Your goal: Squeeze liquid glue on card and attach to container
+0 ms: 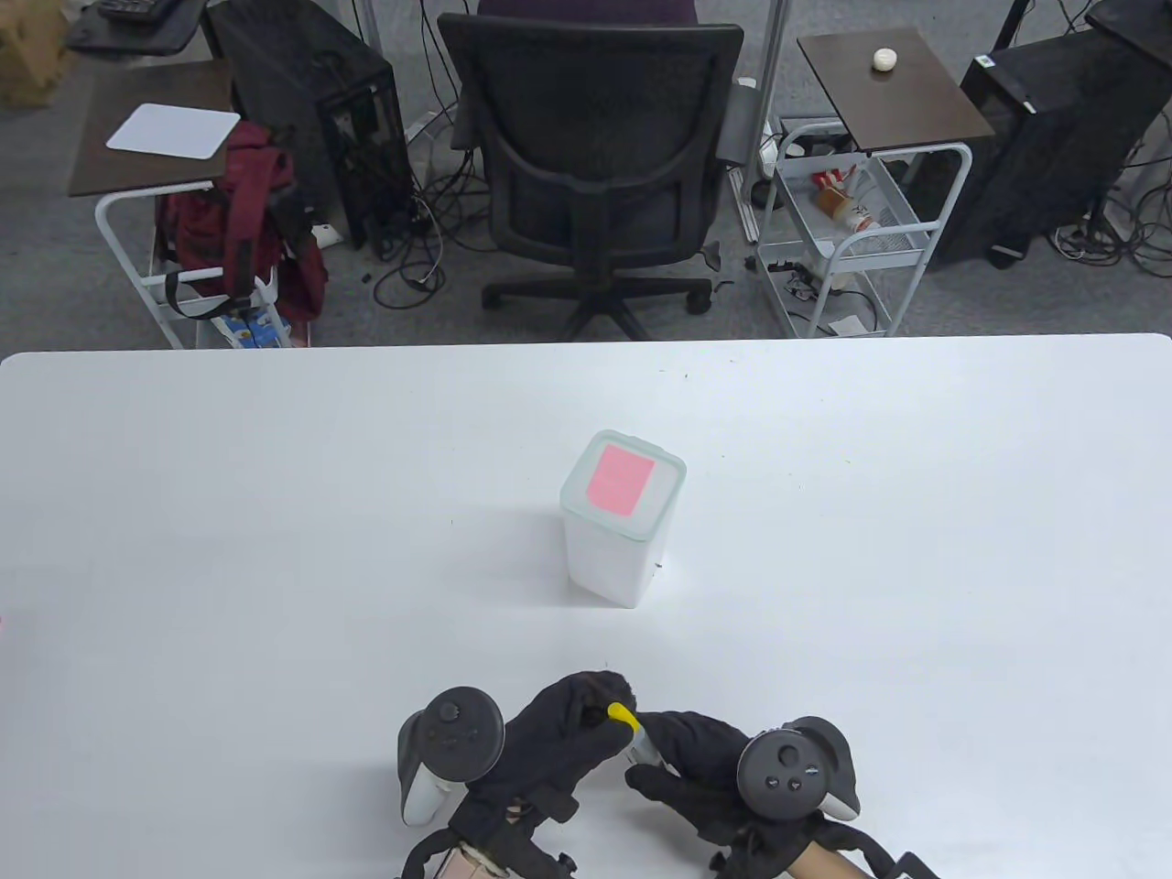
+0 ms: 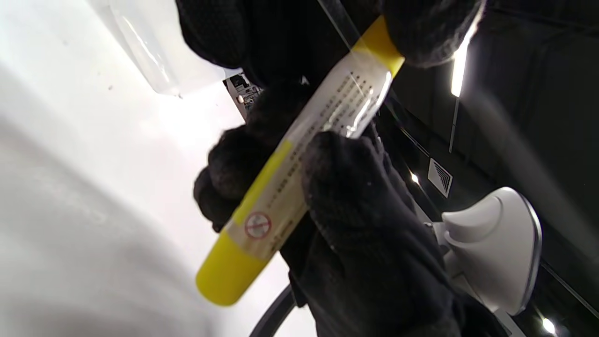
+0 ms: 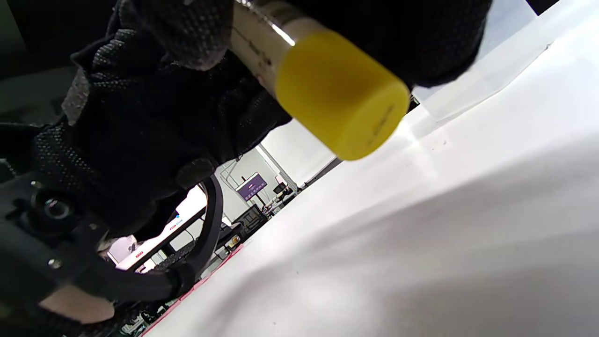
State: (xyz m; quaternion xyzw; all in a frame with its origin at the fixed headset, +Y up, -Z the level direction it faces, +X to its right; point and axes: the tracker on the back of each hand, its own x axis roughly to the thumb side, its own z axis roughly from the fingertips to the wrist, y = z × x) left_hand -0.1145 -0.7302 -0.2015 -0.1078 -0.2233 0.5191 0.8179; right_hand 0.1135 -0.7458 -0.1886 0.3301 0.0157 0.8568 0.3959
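While capped, glue tube (image 2: 299, 159) in both hands.

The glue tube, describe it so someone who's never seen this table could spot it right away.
On the white table, look at the near edge, in front of the white container with the pink card on its lid. There the left hand and right hand, in black gloves, meet around the glue tube. It is a slim clear tube with yellow ends and printed text.
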